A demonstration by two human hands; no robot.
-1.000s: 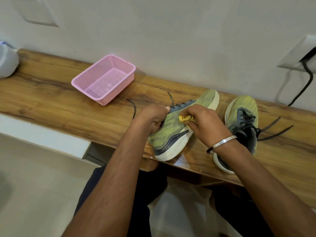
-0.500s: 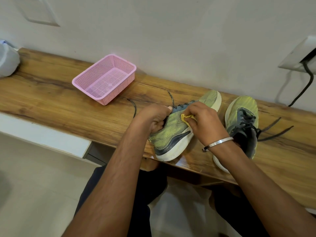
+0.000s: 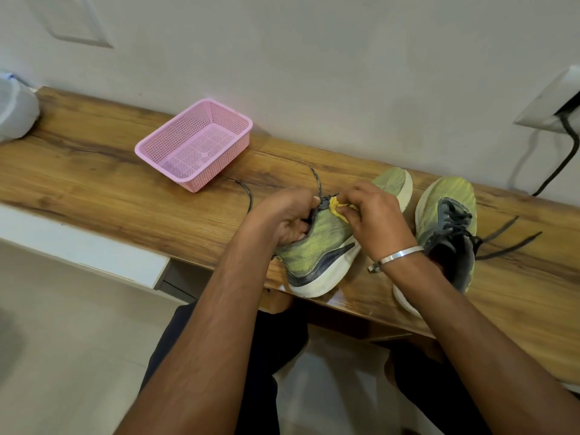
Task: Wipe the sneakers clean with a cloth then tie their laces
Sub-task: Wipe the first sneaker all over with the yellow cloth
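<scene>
My left hand (image 3: pixel 287 219) grips the tilted sneaker (image 3: pixel 317 249) at its collar. My right hand (image 3: pixel 375 219) pinches the yellow cloth (image 3: pixel 337 209) against its laces.

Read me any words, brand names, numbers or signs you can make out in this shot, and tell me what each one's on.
No readable text anywhere in this view.
The sneaker being wiped: a dark swoosh-like stripe on its side, no lettering.
The second sneaker: no visible label.
The pink basket: plain mesh, no markings.
The yellow cloth: no print.
The wall socket plate: no legible marks.
</scene>
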